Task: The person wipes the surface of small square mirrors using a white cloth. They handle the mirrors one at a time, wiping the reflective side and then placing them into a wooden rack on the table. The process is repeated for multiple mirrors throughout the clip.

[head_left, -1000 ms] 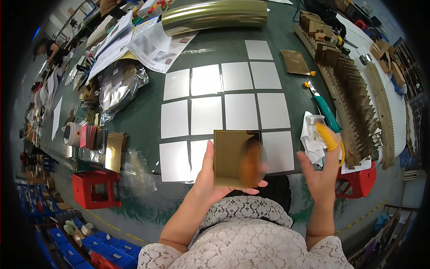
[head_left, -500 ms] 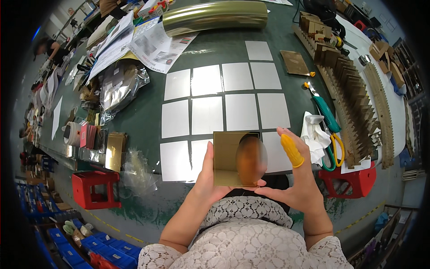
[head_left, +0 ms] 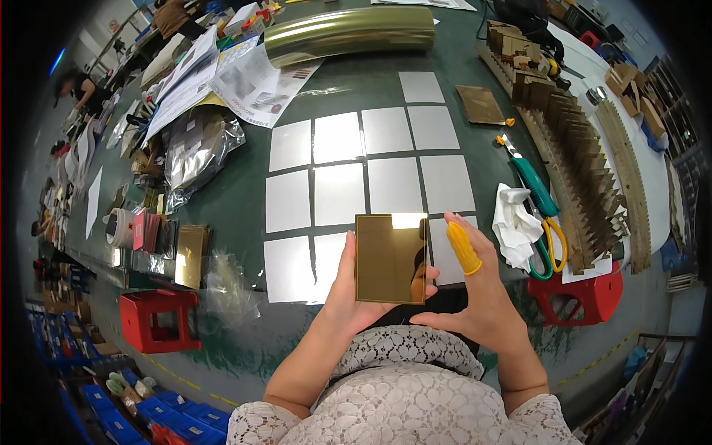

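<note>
The left hand [head_left: 348, 305] holds a gold mirror plate [head_left: 389, 259] in front of the person's body, above the front part of the green tabletop [head_left: 363, 85]. The fingers of this hand are clamped on the plate: the thumb lies along its left edge, the other fingers pass beneath it, and fingertips show at its right edge. The plate's face is turned upward and carries reflections, including a bright patch at its top edge. The right hand [head_left: 486, 297] is positioned just beside the plate on the right, with thumb and fingers spread apart; whether it touches the plate cannot be told. A yellow finger cover [head_left: 464, 250] is fitted on one of its fingers. White sheets [head_left: 395, 185] lie in rows on the tabletop beyond the plate, with narrow gaps between them; the plate hides part of the front row. One further white sheet [head_left: 421, 87] lies beyond the others. To the right of the rows are a crumpled white cloth [head_left: 513, 222], scissors [head_left: 561, 248] with green and yellow loops, and a brown plate [head_left: 482, 105]. A shiny gold roll [head_left: 352, 38] lies at the far side. A red stool [head_left: 139, 320] stands at the left.
</note>
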A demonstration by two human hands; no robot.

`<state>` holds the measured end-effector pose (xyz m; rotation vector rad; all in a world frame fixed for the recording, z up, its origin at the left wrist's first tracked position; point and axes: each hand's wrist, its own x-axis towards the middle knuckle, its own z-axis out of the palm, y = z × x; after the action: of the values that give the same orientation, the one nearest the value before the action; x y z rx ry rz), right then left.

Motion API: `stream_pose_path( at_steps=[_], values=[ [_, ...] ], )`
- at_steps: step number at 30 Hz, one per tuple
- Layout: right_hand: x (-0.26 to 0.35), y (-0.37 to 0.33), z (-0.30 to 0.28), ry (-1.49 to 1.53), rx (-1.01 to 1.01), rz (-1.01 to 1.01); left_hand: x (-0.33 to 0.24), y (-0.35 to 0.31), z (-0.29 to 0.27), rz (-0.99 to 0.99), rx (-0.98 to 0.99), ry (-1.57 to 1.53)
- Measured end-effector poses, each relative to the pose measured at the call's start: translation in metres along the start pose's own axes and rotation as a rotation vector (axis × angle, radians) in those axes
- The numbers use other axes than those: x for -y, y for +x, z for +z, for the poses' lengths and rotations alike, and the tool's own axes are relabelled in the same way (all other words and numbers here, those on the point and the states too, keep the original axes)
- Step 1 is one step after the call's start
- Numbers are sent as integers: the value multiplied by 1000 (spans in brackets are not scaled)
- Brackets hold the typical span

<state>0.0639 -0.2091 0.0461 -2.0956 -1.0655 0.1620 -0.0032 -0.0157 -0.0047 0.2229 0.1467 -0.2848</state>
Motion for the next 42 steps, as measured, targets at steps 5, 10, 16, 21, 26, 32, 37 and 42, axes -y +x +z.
stream_pose_path(
  at_steps=[5, 10, 16, 21, 26, 32, 37, 42],
  values=[
    [-3, -3, 0, -39, -41, -43, 7, 3, -1, -27, 101, 5],
    [-2, -1, -1, -77, -29, -83, 13, 2, -3, -52, 64, 86],
    [1, -9, -2, -66, -4, -74, 18, -1, 1, -78, 11, 123],
    [2, -15, -5, -72, -39, -38, 20, 1, 0, -122, 98, 208],
    [-6, -18, -8, -81, -137, -7, 23, -2, 13, 1, -210, 341],
    [-17, -16, -2, 5, -241, -16, 23, -8, -15, 139, 105, 648],
    [-15, -14, 5, 293, -136, 35, 25, 10, -6, 342, 164, 760],
    [-18, -10, 21, 480, -88, 50, 28, 30, 3, 465, 86, 729]
  ],
)
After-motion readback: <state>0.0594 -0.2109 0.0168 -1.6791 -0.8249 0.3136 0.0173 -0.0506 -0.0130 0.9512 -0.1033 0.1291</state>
